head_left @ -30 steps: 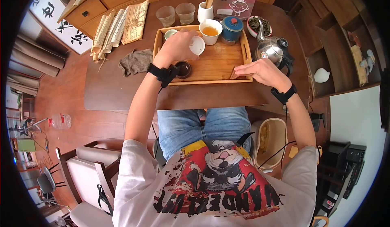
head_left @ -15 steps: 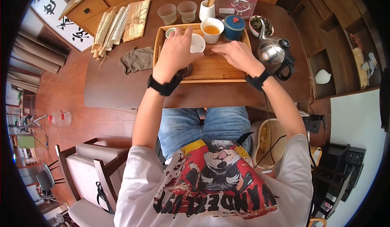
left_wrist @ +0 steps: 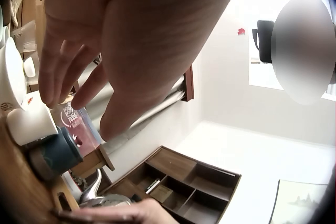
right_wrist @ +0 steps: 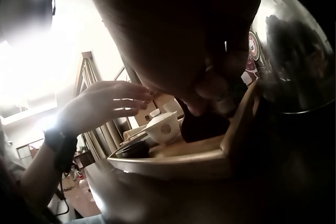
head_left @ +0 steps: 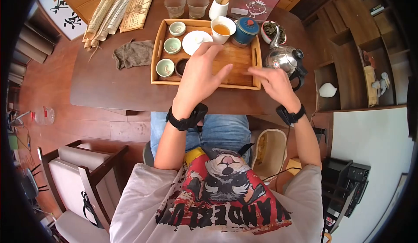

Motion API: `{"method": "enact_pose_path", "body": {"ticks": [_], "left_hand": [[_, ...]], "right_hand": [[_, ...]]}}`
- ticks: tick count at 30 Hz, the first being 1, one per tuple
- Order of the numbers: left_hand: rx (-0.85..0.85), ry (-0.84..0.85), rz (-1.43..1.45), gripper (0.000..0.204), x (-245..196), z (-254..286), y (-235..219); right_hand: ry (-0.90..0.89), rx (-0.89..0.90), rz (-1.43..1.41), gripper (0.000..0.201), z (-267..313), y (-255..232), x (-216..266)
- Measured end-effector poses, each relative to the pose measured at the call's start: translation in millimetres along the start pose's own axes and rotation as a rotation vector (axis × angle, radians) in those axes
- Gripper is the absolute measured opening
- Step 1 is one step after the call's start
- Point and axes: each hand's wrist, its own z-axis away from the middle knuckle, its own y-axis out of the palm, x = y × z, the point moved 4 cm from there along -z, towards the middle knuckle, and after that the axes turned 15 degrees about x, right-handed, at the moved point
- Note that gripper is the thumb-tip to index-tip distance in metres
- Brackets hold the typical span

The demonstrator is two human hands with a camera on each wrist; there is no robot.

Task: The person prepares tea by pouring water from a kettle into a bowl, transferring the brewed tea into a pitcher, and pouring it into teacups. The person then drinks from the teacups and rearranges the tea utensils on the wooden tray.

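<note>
My left hand [head_left: 198, 75] hovers over the front of the wooden tray [head_left: 209, 85], fingers spread loosely and holding nothing. Just beyond its fingertips stands a white lidded bowl [head_left: 196, 39] with a knob on its lid. A dark brown cup [head_left: 180, 66] is partly hidden behind the hand. At the tray's right edge, my right hand [head_left: 275, 84] pinches a dark brown flat piece [right_wrist: 202, 128]; its kind cannot be told. Small pale green cups [head_left: 172, 46] line the tray's left side. Amber liquid fills a white pitcher [head_left: 226, 36] beside a blue canister [head_left: 245, 36].
A steel kettle [head_left: 285, 59] stands right of the tray, close to my right hand. Behind it is a bowl of dark leaves [head_left: 274, 30]. Two clear glasses [head_left: 197, 6] and a white tool holder [head_left: 217, 10] are at the back. Left lie a brown cloth [head_left: 133, 55] and bamboo scrolls [head_left: 106, 21].
My left hand has drawn back from the white bowl, whose lid now shows. My right hand went in toward the bowl, then returned to the tray's right edge. The head view has shifted.
</note>
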Motion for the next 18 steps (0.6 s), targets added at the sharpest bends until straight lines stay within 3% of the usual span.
{"method": "enact_pose_path", "body": {"ticks": [2, 8, 12, 14, 18], "left_hand": [[-0.005, 0.013, -0.003, 0.044, 3.1, 2.7, 11.3], [0.044, -0.059, -0.011, 0.042, 10.1, 15.6, 29.2], [0.055, -0.086, -0.013, 0.043, 18.1, 22.4, 33.0], [0.062, -0.091, -0.031, 0.043, 21.2, 23.0, 34.0], [0.074, -0.091, -0.023, 0.042, 21.9, 21.3, 37.9]], "right_hand": [[0.048, -0.177, -0.022, 0.023, -20.7, -5.3, -10.6], [0.177, -0.147, 0.182, 0.023, -78.6, -1.4, -34.5], [0.223, -0.146, 0.212, 0.024, -70.8, 11.7, -34.7], [0.088, -0.236, 0.209, 0.026, -54.5, 17.2, -29.6], [0.089, -0.186, 0.151, 0.027, -13.0, 22.7, 0.4]]}}
